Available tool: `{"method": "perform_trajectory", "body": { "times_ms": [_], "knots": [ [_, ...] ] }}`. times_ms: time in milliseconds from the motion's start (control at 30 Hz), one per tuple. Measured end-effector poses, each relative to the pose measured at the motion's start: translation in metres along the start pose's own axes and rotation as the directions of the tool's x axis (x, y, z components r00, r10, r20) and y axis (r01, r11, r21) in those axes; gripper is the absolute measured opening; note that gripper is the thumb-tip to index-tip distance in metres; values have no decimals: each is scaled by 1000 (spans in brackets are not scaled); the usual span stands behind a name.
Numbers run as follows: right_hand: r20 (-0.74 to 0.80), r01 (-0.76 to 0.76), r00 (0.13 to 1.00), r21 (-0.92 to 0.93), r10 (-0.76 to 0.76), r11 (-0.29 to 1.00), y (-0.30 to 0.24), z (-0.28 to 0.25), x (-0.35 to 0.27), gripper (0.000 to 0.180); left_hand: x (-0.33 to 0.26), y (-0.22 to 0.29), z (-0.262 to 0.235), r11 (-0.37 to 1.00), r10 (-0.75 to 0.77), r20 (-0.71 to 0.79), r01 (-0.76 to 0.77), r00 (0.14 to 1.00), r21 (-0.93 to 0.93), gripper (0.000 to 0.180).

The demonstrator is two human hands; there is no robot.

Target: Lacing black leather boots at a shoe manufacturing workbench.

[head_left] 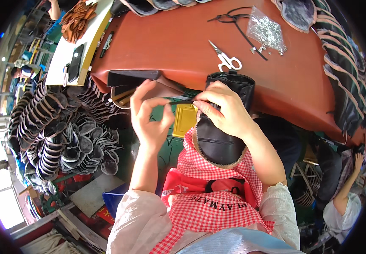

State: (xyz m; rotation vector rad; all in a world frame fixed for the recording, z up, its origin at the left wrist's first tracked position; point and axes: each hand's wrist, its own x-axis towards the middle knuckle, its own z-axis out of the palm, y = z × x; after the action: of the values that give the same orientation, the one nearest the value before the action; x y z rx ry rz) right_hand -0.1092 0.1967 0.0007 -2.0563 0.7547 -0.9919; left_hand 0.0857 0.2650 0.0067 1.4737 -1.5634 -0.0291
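A black leather shoe upper point(221, 144) with a pale, jagged-cut edge rests over my lap, its far part against the table edge. My right hand point(227, 108) lies over its middle, thumb and fingers closed on the leather. From there a thin black strap point(181, 102) runs left to my left hand point(151, 116). The thumb and forefinger of that hand are pinched at the strap's end, the other fingers raised. White-handled scissors point(229, 63) lie on the table just beyond the upper, blades partly apart.
The red-brown table point(170, 38) carries a clear bag of small silver metal parts point(267, 31), a black cord point(234, 17) and rows of uppers point(339, 63). At left are a phone point(76, 61), brown leather pieces point(78, 19) and stacked uppers point(47, 112). A co-worker's arm point(350, 182) shows at right.
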Motion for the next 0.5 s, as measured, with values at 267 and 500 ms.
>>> {"method": "perform_trajectory", "body": {
  "times_ms": [267,500],
  "knots": [
    [40,-72,997,-14,73,997,-12,-4,-7,7,-18,22,35,992,-34,102,47,994,-121,33],
    [-166,1,981,-507,-99,862,8,-41,-20,11,-15,8,79,523,-512,350,608,784,-597,16]
  ]
}}
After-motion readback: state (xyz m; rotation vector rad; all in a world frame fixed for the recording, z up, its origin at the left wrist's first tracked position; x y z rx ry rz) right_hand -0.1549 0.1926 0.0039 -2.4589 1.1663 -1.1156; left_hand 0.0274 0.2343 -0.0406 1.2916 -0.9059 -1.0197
